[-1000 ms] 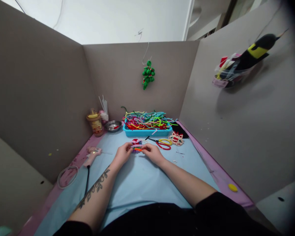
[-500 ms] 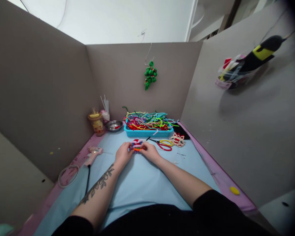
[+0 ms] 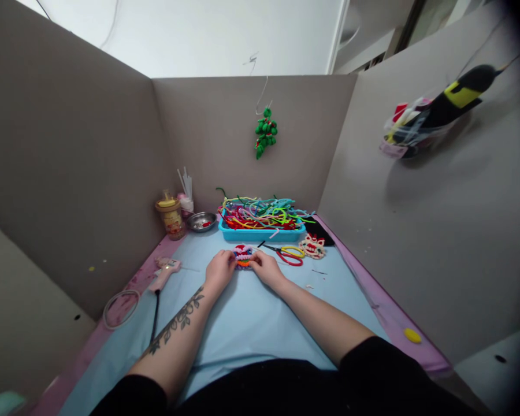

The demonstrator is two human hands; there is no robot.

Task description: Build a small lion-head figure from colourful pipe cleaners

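Note:
My left hand (image 3: 220, 269) and my right hand (image 3: 266, 267) meet over the light blue mat (image 3: 242, 323), fingers pinched on a small pipe-cleaner craft piece (image 3: 243, 255) of red, white, purple and orange. The piece rests on or just above the mat between my fingertips. Just beyond it lie red and yellow handled scissors (image 3: 288, 253) and a finished red and cream craft piece (image 3: 312, 246). A blue tray (image 3: 260, 233) heaped with coloured pipe cleaners stands behind them.
A pink glue gun (image 3: 164, 270) with a black cord and a wire ring (image 3: 120, 307) lie at the left. A jar (image 3: 171, 218), cup of sticks (image 3: 185, 197) and metal bowl (image 3: 201, 221) stand at the back left. Grey partitions enclose the desk; a green ornament (image 3: 264, 132) hangs behind.
Both hands have drawn closer together around the small craft piece and shifted slightly forward. The orange strand between my fingers now shows less.

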